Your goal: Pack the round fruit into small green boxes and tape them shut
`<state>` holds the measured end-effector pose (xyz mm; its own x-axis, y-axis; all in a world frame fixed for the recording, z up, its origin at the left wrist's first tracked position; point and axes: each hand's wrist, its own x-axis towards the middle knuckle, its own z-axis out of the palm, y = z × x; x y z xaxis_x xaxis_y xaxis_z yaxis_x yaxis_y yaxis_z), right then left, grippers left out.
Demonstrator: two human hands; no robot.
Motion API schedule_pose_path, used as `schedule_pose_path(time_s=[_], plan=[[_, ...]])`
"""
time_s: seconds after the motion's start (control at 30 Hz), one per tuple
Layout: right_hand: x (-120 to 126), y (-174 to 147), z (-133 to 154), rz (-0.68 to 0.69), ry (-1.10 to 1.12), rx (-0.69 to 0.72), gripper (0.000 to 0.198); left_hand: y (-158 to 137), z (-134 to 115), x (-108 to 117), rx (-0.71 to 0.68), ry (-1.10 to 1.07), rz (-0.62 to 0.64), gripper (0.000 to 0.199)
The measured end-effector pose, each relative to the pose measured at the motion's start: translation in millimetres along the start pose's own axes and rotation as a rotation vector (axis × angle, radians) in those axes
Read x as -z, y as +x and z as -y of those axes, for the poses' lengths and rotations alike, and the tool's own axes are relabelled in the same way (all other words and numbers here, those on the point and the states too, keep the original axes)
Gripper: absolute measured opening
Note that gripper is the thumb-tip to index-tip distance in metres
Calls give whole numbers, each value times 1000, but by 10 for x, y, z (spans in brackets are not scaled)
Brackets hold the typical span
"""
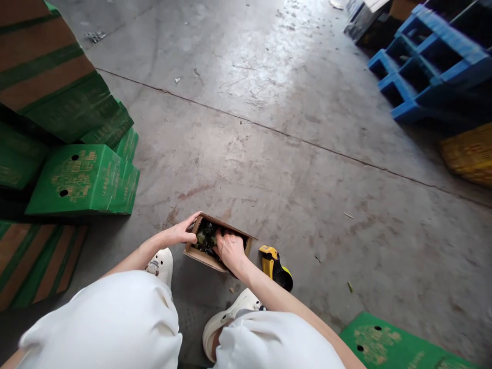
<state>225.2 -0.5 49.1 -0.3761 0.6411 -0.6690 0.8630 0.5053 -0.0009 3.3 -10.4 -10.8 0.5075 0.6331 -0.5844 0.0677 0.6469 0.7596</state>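
A small open cardboard box (205, 259) stands tilted near my feet on the concrete floor. Inside lie dark, shiny, plastic-looking pieces (206, 233), some greenish; their kind is too small to tell. My left hand (181, 232) grips the box's left end, thumb at the rim and fingers along the outer edge. My right hand (230, 248) reaches down into the box with bent fingers among the pieces, and its fingertips are hidden there. Just right of the box, a yellow and black hand tool (273, 266) with a round end, resembling a tape dispenser, rests on the floor.
Green printed cartons (77, 177) are stacked at the left. Another green carton (395, 341) sits at the lower right. Blue plastic pallets (423, 66) and a yellow crate (471, 154) stand at the right. My white shoes (226, 315) flank the box.
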Motion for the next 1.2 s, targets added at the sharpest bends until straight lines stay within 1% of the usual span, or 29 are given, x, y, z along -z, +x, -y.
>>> schedule_pose_path(time_s=[0.07,0.1,0.17,0.2,0.27,0.33,0.47,0.53,0.6,0.67,0.73,0.8,0.93,1.03,1.1,1.13,1.2], plan=[[30,6,60,-35,-4,37,52,-16,9,2,-3,8,-5,116],[40,31,89,-69,16,90,51,-20,9,2,-1,9,-8,116],[34,122,129,-134,120,227,56,-21,3,2,2,8,-16,117],[13,181,137,-138,186,287,61,-17,-4,2,4,9,-20,118],[-57,305,130,-79,300,342,65,-3,-18,3,8,17,-26,118],[-139,412,111,-19,356,315,62,15,-21,6,10,26,-39,117],[-233,520,103,4,340,226,48,37,19,-4,24,27,-66,116],[-232,523,112,45,321,211,52,36,46,-20,12,34,-71,116],[-217,507,120,87,327,219,63,29,61,-38,-2,38,-70,116],[-208,481,123,101,339,224,72,18,62,-53,-2,38,-59,115],[-221,450,126,92,335,208,73,5,59,-62,-3,39,-46,116],[-262,420,129,57,327,199,69,-8,59,-66,-6,37,-42,117],[-360,397,141,-26,301,268,63,-18,69,-70,16,26,-48,117],[-347,421,137,23,288,300,62,-12,65,-78,24,33,-59,117],[-275,410,94,48,341,309,65,-7,61,-84,23,31,-66,116],[-225,380,51,34,401,329,67,-5,63,-84,23,25,-65,117],[-115,255,-82,-48,566,364,64,-1,76,-76,18,0,-48,118]])
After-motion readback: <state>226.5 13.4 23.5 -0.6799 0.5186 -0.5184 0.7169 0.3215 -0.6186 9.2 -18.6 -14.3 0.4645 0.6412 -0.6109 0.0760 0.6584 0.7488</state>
